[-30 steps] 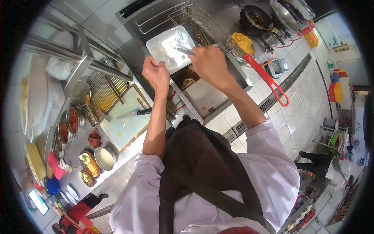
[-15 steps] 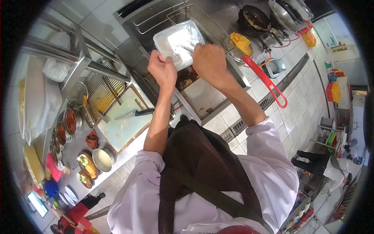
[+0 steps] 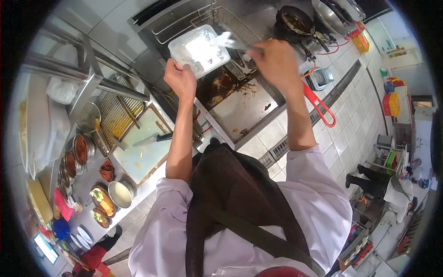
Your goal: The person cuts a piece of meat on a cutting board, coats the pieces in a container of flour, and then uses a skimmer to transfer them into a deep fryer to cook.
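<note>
My left hand [image 3: 181, 82] grips the near corner of a white plastic tub [image 3: 191, 48], tilted over the fryer. Bright white contents fill part of the tub. In my right hand [image 3: 278, 64], closed fingers hold a spoon-like metal utensil [image 3: 243, 46] with a white lump at its tip, just off the tub's right rim. Its exact kind is blurred. Below both hands lies the fryer [image 3: 244, 111], with dark brown liquid and a crumb-strewn metal surface. A wire fry basket [image 3: 230, 23] sits behind the tub, its red handle [image 3: 318, 105] reaching out right past my forearm.
On the left counter lie a cutting board [image 3: 145, 147] with a knife [image 3: 152, 139], a wire rack [image 3: 122, 108], a bowl of pale sauce [image 3: 121, 194] and filled bread [image 3: 104, 201]. Dark pans [image 3: 295, 21] stand at the back right. Another person [image 3: 397, 194] is at far right.
My right hand has lifted the utensil out of the tub toward the right, bringing white stuff on its tip. My left hand and the tub have shifted slightly left.
</note>
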A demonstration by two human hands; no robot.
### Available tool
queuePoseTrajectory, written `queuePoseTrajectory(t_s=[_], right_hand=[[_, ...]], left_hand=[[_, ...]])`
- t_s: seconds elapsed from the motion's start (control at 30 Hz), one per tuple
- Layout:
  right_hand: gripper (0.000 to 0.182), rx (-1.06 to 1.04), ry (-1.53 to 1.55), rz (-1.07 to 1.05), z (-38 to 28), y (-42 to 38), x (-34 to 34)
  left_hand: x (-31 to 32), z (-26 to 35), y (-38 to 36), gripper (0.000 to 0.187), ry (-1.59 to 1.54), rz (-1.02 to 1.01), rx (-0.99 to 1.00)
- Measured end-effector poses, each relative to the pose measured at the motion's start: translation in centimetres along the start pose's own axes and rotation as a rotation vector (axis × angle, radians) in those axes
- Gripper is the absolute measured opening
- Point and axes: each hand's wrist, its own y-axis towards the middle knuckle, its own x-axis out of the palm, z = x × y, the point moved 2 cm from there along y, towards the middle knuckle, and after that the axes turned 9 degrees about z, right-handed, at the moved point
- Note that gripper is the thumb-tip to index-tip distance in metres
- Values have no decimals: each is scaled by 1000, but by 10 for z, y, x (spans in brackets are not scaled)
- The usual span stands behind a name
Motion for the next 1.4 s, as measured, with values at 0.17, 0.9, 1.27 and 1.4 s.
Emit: queuePoseTrajectory(t_s=[0.17, 0.9, 1.27, 1.4], right_hand=[[22, 85, -301, -75, 50, 3, 39], [19, -162, 71, -381, -94, -23, 99], [22, -163, 137, -177, -68, -8, 65], [22, -250, 167, -256, -71, -14, 92]], left_hand=[[-14, -13, 9, 21, 71, 45, -21], [-43, -10, -25, 20, -195, 35, -56], [-35, 0, -22, 17, -137, 47, -50], [-30, 16, -26, 18, -168, 31, -55]])
